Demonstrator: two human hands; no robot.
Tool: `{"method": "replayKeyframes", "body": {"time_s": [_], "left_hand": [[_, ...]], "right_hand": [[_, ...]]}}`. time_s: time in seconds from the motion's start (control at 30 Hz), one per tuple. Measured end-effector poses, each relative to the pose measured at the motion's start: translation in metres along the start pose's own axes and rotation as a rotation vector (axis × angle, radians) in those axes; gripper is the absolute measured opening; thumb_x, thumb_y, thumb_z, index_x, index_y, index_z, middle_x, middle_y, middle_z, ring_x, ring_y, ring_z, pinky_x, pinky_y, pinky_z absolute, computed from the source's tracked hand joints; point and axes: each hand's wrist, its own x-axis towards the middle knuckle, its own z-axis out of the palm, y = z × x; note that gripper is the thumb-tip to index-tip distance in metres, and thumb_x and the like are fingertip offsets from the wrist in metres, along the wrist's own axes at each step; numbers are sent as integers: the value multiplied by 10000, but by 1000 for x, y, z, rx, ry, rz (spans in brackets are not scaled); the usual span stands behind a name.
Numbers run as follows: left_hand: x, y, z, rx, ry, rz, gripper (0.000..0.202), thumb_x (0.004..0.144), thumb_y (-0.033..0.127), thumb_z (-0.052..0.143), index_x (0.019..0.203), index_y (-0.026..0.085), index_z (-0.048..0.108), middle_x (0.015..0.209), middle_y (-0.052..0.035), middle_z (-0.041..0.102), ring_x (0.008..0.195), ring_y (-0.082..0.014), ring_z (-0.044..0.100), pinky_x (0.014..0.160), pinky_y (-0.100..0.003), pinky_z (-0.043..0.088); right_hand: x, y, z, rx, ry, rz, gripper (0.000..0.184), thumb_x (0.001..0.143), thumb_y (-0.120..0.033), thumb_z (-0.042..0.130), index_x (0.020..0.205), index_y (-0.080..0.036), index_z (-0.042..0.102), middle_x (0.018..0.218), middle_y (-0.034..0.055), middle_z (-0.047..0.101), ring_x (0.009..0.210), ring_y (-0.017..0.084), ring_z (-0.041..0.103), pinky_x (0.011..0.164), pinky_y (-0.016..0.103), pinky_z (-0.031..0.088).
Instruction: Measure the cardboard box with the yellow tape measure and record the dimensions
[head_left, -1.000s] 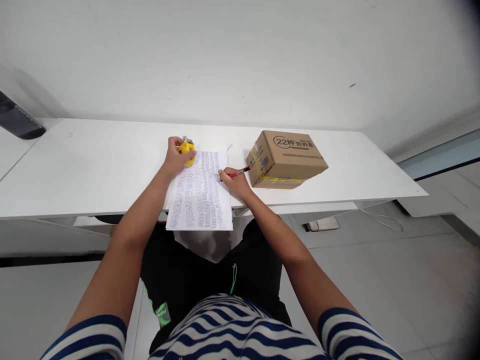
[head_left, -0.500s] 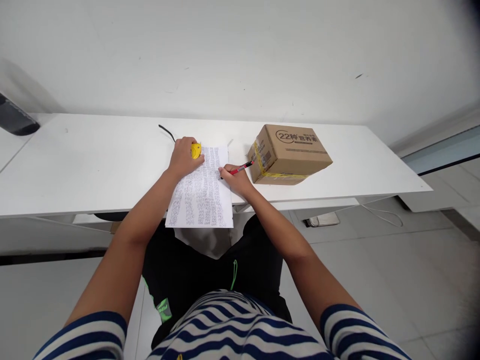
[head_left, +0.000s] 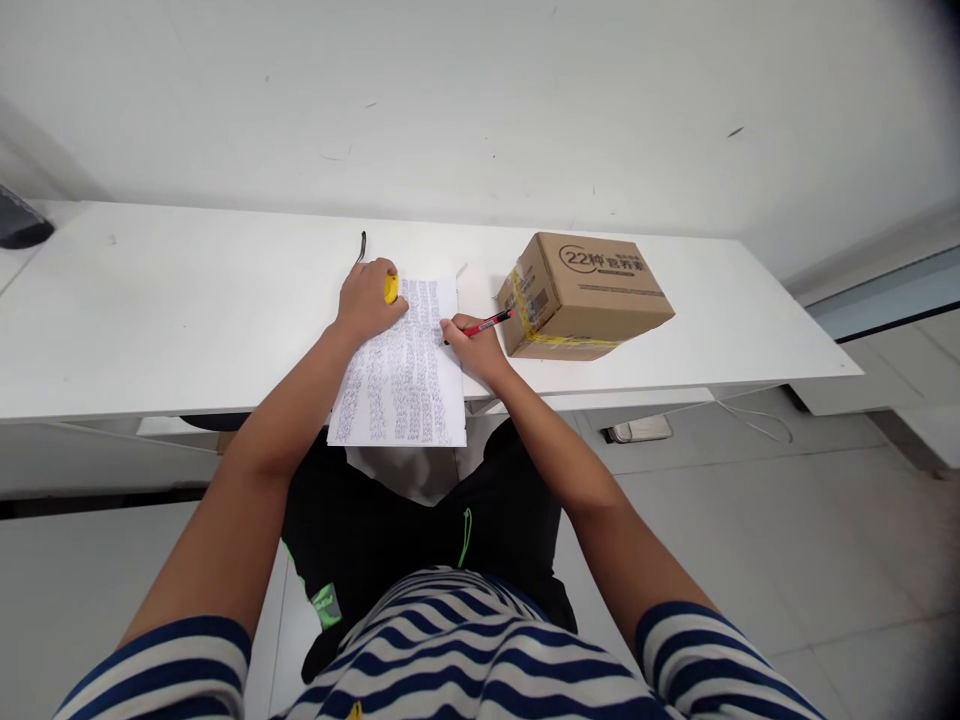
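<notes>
A sheet of paper [head_left: 390, 390] covered in rows of handwriting lies on the desk, its lower end jutting past the front edge. My left hand [head_left: 367, 300] rests at the paper's upper left, fingers curled around a small yellow tape measure [head_left: 391, 289] that is mostly hidden. A thin black strap [head_left: 362, 246] sticks out behind that hand. My right hand [head_left: 476, 348] is closed on a red and black pen [head_left: 487, 324], its tip down at the paper's right side near the written rows.
A taped cardboard box [head_left: 592, 295] stands on the white desk [head_left: 187, 310] just right of my right hand. Behind the desk is a wall [head_left: 450, 100]. A dark object [head_left: 22, 222] sits at the far left. A power strip [head_left: 637, 430] and cable lie on the floor.
The black strap beside my left hand has swung more upright, and less of the yellow tape measure shows. My right hand has shifted slightly with the pen. The whole view has tilted a little.
</notes>
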Motion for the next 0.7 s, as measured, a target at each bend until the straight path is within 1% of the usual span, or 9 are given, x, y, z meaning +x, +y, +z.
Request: {"method": "replayKeyframes", "body": {"time_s": [0.07, 0.13, 0.27, 0.47, 0.7], "left_hand": [[0, 1, 0, 12, -2, -16, 371, 781, 214, 692, 1117, 268, 544, 1113, -103, 650, 1180, -348, 554, 983, -543, 486], [1, 2, 0, 27, -3, -19, 367, 786, 224, 693, 1123, 264, 551, 1105, -103, 653, 1154, -344, 561, 978, -542, 483], [2, 0, 0, 50, 1, -14, 369, 787, 243, 698, 1129, 260, 561, 1113, -99, 667, 1131, -336, 567, 982, -535, 474], [1, 1, -1, 62, -6, -21, 374, 789, 256, 699, 1138, 264, 567, 1105, -87, 672, 1119, -322, 567, 1003, -525, 462], [4, -2, 3, 37, 16, -20, 385, 746, 241, 723, 1095, 268, 562, 1066, -91, 669, 1097, -340, 566, 989, -551, 461]], "right_hand": [[1, 1, 0, -13, 11, 6, 379, 885, -381, 555, 590, -260, 349, 586, -53, 320, 637, 143, 367, 644, 310, 302], [1, 2, -1, -15, 16, 12, 374, 881, -370, 559, 595, -263, 343, 587, -54, 310, 637, 144, 359, 642, 309, 305], [0, 1, -2, -12, 49, 9, 377, 904, -389, 546, 608, -262, 349, 599, -47, 334, 656, 149, 379, 650, 308, 326], [-1, -1, -1, -40, 25, 31, 394, 902, -417, 582, 612, -261, 365, 593, -47, 337, 663, 154, 398, 642, 305, 328], [-1, -1, 0, -42, 54, 13, 379, 913, -371, 553, 610, -259, 353, 607, -42, 344, 667, 154, 396, 651, 311, 328]]}}
